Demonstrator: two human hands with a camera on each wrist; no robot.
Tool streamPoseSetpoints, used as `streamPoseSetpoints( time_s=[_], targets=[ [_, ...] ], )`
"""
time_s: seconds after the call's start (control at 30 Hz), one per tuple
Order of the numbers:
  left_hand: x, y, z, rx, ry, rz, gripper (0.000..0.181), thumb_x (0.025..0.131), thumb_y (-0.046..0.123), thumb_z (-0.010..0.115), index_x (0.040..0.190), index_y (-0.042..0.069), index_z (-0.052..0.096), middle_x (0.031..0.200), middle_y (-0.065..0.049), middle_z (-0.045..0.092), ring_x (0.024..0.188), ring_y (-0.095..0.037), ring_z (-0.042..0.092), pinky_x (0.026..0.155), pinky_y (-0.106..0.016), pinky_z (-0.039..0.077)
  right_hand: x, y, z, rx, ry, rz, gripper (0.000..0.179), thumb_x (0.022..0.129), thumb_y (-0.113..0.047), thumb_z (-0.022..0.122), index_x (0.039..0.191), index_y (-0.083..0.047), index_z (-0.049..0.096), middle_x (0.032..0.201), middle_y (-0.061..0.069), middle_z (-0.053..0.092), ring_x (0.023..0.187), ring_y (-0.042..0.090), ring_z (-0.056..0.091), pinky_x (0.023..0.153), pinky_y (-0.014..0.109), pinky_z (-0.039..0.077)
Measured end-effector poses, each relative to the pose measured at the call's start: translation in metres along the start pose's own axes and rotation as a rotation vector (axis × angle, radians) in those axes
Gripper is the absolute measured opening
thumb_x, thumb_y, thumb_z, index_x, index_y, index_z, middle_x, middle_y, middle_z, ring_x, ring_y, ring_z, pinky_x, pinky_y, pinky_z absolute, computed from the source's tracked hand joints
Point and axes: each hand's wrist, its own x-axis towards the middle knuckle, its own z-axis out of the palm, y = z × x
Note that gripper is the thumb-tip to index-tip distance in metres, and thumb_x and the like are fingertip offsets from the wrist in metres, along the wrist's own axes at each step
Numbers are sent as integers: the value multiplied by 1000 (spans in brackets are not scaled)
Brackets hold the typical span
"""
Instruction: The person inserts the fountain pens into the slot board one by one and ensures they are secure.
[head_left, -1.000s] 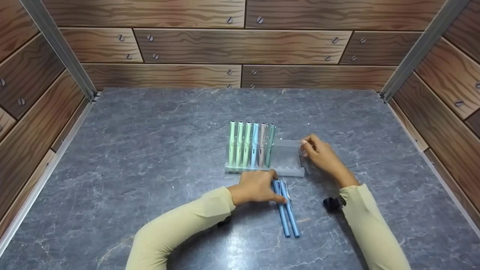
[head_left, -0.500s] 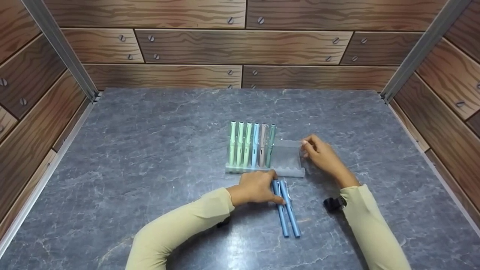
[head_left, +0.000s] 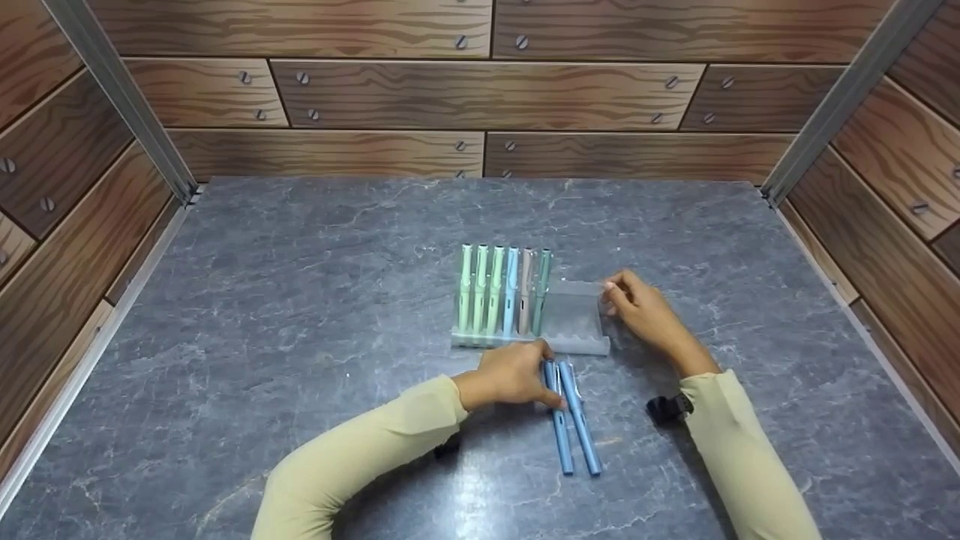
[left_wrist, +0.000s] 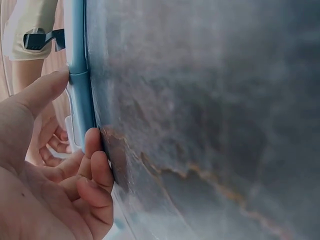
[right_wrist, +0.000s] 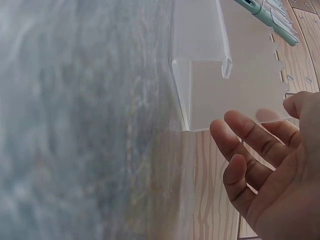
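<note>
Two blue pens lie side by side on the table in front of a clear pen stand point(head_left: 576, 311). My left hand point(head_left: 514, 373) pinches the left blue pen point(head_left: 563, 446), thumb on its near side and fingers at its capped end. The other blue pen point(head_left: 587, 442) lies just to its right, its capped end close by. My right hand point(head_left: 641, 311) holds the stand's upper right edge between thumb and fingertips; the right wrist view shows the clear panel point(right_wrist: 240, 90) there. In the left wrist view the thumb presses the blue pen point(left_wrist: 76, 35) near its cap joint.
Several pens stand in the left part of the stand: light green pens point(head_left: 480, 289), a light blue pen point(head_left: 511, 289), a grey-brown pen point(head_left: 525, 292) and a dark green pen point(head_left: 541, 289). Notched slots fill its right part. Wood-patterned walls point(head_left: 480, 94) surround the marbled table point(head_left: 300, 300).
The left blue pen's lower end has shifted slightly left, widening the gap to the other pen. My left thumb has drawn left with it. The right hand and stand stay put.
</note>
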Motion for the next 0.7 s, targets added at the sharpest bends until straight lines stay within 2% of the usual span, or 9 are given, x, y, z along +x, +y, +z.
streamPoseSetpoints(
  time_s=[0.7],
  targets=[
    [-2, 3, -1, -128, -3, -43, 68, 64, 42, 87, 119, 15, 57, 74, 8, 56, 66, -10, 52, 55, -25, 41, 0, -1, -1, 6, -5, 8, 28, 103, -20, 43, 111, 4, 54, 98, 22, 67, 80, 30, 65, 67, 20, 47]
  ],
)
